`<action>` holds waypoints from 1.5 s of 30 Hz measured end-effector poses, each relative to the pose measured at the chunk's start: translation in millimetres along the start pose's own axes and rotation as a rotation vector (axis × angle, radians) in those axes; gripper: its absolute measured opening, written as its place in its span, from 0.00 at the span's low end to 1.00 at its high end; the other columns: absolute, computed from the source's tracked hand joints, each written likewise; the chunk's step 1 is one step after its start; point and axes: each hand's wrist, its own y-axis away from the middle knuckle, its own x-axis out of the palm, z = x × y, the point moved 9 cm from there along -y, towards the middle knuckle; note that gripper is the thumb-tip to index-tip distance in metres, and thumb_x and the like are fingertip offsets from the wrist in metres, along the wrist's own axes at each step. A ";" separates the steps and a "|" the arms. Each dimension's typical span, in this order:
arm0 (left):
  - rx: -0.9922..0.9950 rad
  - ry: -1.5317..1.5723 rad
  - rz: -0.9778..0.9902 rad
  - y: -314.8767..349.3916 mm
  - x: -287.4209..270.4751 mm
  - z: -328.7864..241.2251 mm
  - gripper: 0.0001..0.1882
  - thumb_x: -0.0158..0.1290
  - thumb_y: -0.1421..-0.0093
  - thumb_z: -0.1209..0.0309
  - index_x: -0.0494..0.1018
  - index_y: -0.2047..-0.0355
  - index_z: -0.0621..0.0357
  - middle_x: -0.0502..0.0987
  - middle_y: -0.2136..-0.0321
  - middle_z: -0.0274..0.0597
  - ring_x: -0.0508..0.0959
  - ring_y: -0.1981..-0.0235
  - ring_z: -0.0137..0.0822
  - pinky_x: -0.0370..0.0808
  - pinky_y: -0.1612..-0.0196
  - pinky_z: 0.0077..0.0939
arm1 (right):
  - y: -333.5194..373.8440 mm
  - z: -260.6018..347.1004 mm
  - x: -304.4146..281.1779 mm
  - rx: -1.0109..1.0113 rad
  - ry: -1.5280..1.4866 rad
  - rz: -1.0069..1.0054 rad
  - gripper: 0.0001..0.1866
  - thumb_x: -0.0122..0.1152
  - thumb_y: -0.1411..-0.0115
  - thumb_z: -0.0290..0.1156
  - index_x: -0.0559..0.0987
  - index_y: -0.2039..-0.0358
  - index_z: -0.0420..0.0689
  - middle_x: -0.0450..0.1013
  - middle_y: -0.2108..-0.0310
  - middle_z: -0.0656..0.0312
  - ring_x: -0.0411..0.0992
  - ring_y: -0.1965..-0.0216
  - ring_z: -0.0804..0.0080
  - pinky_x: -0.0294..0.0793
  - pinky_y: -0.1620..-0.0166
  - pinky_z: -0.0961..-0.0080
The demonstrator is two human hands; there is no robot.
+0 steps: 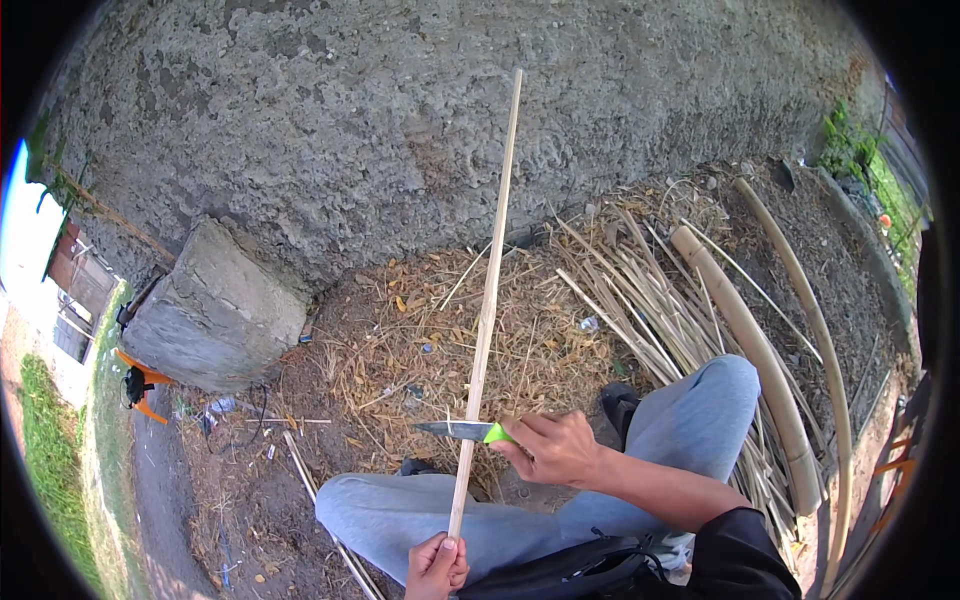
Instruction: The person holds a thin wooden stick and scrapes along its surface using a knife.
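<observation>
Left hand [437,568]: fingers closed around the lower end of a pale strip [487,320], which rises over the littered ground [270,515] toward the rough wall [390,120]. Right hand [560,450]: fingers wrapped on the green-handled knife [484,431], blade across the strip; split canes [655,310] lie toward the ground's right edge.

Wall [430,100] runs across the frame's top, block [215,310] sits in front of it at left. Strip pile [655,310] is over on the right, knife [480,431] crosses the held strip [490,290] below centre.
</observation>
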 end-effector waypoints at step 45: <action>0.359 -0.513 -0.243 -0.6 -26.6 -21.0 0.14 0.47 0.30 0.64 0.74 0.70 0.57 0.66 0.85 0.25 0.63 0.84 0.18 0.59 0.81 0.17 | 57.0 -143.2 11.9 0.934 -0.790 -0.438 0.21 0.43 0.26 0.43 0.79 0.58 0.40 0.59 0.84 0.73 0.52 0.85 0.87 0.52 0.82 0.82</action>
